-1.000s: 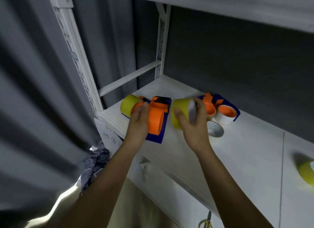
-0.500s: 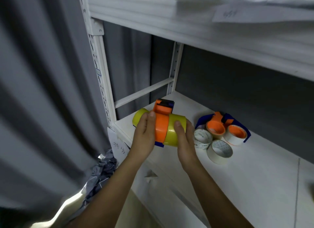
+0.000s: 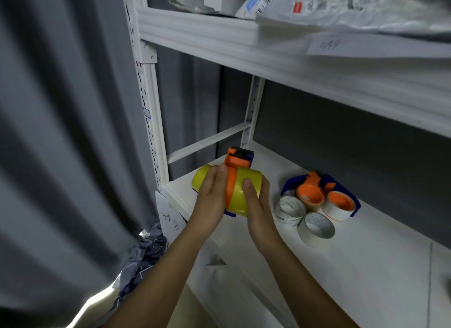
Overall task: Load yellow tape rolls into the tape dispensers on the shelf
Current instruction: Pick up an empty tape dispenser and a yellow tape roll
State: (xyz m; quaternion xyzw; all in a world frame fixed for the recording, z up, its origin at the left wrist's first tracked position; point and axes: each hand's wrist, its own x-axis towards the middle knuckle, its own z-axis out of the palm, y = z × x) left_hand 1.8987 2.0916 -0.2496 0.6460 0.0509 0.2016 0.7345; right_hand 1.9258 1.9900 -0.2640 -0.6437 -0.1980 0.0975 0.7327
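A: Yellow tape rolls, where? 
B: Two. Right yellow roll point(image 3: 246, 193) sits beside the orange dispenser point(image 3: 232, 178), touching it on its right. Left yellow roll point(image 3: 202, 177) is on the dispenser's other side, mostly hidden behind the left hand. All held just above the front-left corner of the shelf point(image 3: 366, 261).

A: Hands?
B: Left hand point(image 3: 211, 195) wraps the left roll, thumb up against the orange body. Right hand point(image 3: 256, 200) grips the right roll, thumb on its yellow face, fingers curled round the far side.

A: Dispenser details?
B: Orange centre, black part at the top, bit of blue showing at top and bottom edge. Can't tell if the rolls are fully seated on it.

A: Anything else on the shelf?
B: Second dispenser point(image 3: 319, 193), blue and orange, lying to the right, apart from the hands. Two white empty cores point(image 3: 302, 217) just in front of it, touching each other. Grey curtain point(image 3: 61, 132) left of the rack. Paper label point(image 3: 170, 220) hangs off the shelf's front-left corner.
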